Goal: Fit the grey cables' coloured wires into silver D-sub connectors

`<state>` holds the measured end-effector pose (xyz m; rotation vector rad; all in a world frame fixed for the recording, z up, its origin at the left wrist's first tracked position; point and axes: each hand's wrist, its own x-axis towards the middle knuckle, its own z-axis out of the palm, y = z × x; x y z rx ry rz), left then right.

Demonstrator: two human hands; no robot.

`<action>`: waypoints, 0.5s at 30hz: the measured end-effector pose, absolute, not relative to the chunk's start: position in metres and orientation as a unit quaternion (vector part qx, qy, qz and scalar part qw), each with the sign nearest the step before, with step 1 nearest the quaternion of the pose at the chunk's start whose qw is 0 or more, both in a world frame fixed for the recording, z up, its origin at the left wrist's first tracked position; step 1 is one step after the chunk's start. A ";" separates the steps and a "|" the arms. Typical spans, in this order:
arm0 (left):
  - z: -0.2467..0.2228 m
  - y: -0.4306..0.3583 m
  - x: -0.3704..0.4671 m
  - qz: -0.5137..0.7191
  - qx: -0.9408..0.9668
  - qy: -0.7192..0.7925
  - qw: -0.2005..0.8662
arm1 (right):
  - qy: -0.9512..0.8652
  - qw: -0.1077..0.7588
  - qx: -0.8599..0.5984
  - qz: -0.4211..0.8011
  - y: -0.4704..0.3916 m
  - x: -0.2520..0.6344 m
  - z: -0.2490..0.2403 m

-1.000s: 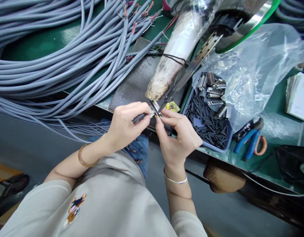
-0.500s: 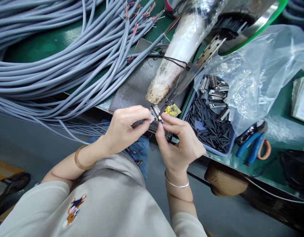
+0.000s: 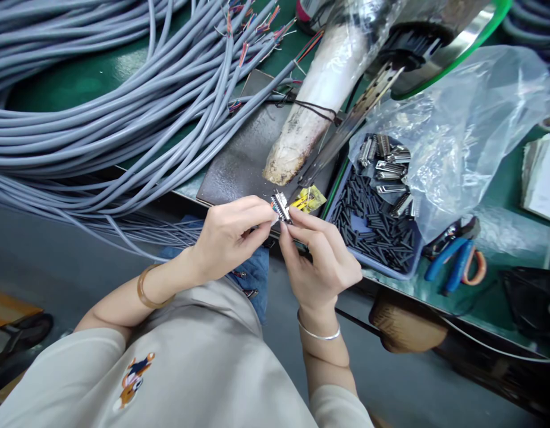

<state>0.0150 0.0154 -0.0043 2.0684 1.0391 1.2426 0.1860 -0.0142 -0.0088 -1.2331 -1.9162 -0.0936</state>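
Above the bench edge, a small metal multi-pin connector (image 3: 282,206) is held up between my hands. My right hand (image 3: 317,255) pinches its near end between thumb and fingers. From the left, my left hand (image 3: 234,232) is closed in a pinch on thin wires at the connector's pin side; coloured strands show there, and a whitish bit pokes out at the fingertips. Most of what the left fingers grip is hidden. Just beyond the connector is the tip of a soldering iron (image 3: 317,163), beside a thick wrapped white rod (image 3: 297,134).
Grey cables (image 3: 123,131) with stripped ends cover the left of the bench. A blue tray (image 3: 411,274) holds black tubes and metal connectors, with a clear plastic bag (image 3: 471,131) over its back. Blue-handled pliers (image 3: 457,267) lie right. A yellow piece (image 3: 313,199) sits by the iron.
The connector has turned slightly, showing more of its metal face. My right hand has shifted a little left, and my left hand stays close to its earlier place.
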 end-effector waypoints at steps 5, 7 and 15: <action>-0.007 0.008 0.016 0.449 0.723 0.416 0.322 | -0.753 0.432 -0.495 -0.020 -0.018 0.188 -0.008; -0.010 0.004 0.016 0.455 0.706 0.415 0.349 | -0.746 0.438 -0.501 -0.009 -0.019 0.189 -0.008; -0.013 -0.008 0.015 0.457 0.695 0.395 0.391 | -0.691 0.456 -0.546 0.129 -0.027 0.191 -0.008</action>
